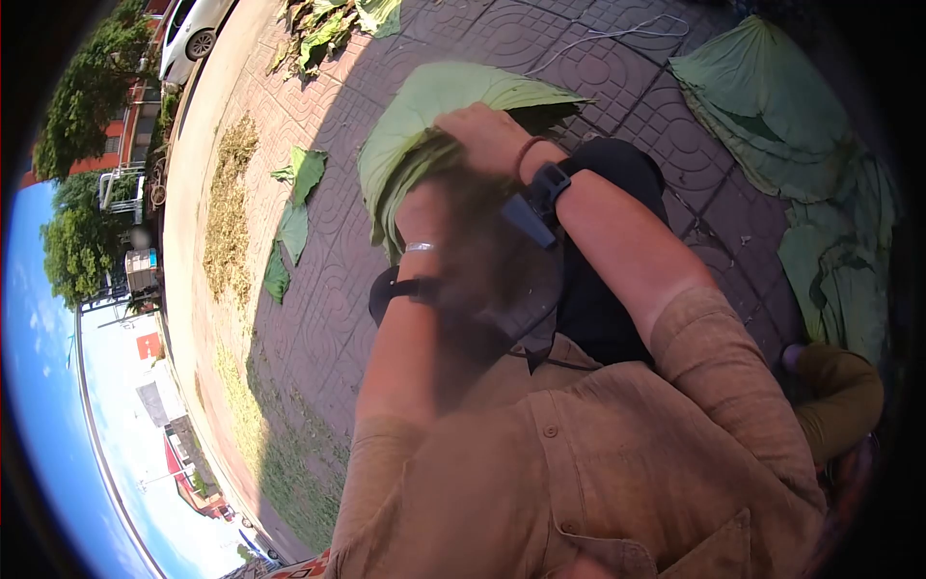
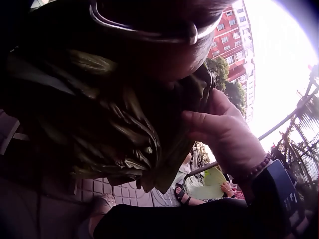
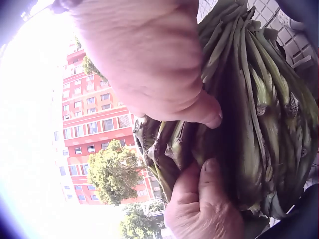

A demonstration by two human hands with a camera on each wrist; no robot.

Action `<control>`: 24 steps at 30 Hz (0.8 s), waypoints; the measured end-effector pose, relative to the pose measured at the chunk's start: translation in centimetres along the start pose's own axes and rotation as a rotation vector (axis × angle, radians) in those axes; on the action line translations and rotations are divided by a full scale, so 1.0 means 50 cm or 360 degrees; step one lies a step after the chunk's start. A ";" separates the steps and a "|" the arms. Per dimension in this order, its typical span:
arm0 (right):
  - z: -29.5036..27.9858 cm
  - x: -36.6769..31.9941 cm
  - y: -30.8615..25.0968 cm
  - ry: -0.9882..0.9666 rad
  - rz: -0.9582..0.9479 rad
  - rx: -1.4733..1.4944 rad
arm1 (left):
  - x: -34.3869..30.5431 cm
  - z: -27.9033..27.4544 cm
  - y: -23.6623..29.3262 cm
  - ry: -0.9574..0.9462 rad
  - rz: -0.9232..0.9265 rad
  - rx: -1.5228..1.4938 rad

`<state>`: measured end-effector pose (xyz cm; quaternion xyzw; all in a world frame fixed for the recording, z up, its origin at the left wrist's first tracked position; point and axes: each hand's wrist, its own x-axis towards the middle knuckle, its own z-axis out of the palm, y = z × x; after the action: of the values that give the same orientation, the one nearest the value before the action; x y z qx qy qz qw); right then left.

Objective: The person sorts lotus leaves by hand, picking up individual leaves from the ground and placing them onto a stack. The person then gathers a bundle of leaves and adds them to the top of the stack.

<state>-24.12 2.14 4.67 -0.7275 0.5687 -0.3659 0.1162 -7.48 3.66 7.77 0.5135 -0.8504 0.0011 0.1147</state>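
Observation:
A thick bundle of large folded green leaves (image 1: 439, 92) fans out in front of the person's lap. In the right wrist view its layered leaf folds (image 3: 279, 124) and cut stem ends show up close. The right hand (image 1: 487, 140) lies over the bundle's upper edge, its thumb bent in against the folds. Lower on the same bundle, the left hand (image 1: 420, 214) grips the edge, and its thumb and finger pinch the folds in the right wrist view. The left hand's fingers are partly hidden by leaves in the head view.
More large leaves (image 1: 772, 106) lie spread on the paving at the right, near another person's bent leg (image 1: 839, 400). Loose leaves (image 1: 294, 227) and a strip of dried plant bits (image 1: 230, 207) lie to the left. A white cord (image 1: 612, 36) trails across the paving beyond.

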 end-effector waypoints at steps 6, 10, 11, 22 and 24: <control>-0.002 -0.009 -0.033 0.0135 0.0019 -0.0237 | 0.002 0.023 -0.065 0.0028 0.0100 -0.0012; -0.012 0.004 -0.030 -0.0034 0.0041 0.0038 | -0.004 0.017 -0.076 0.0118 0.0202 -0.0068; -0.012 0.007 -0.029 -0.0065 0.0044 0.0094 | -0.007 0.020 -0.081 0.0090 0.0171 -0.0044; 0.007 0.009 -0.015 0.0088 0.0033 0.0277 | -0.012 0.020 -0.064 0.0226 0.0251 -0.0052; 0.009 0.010 -0.016 0.0122 -0.0015 0.0237 | -0.011 0.015 -0.061 0.0214 0.0194 -0.0100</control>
<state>-23.21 1.82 5.02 -0.7050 0.5406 -0.4352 0.1464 -4.71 2.62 6.56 0.4557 -0.8701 0.0160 0.1872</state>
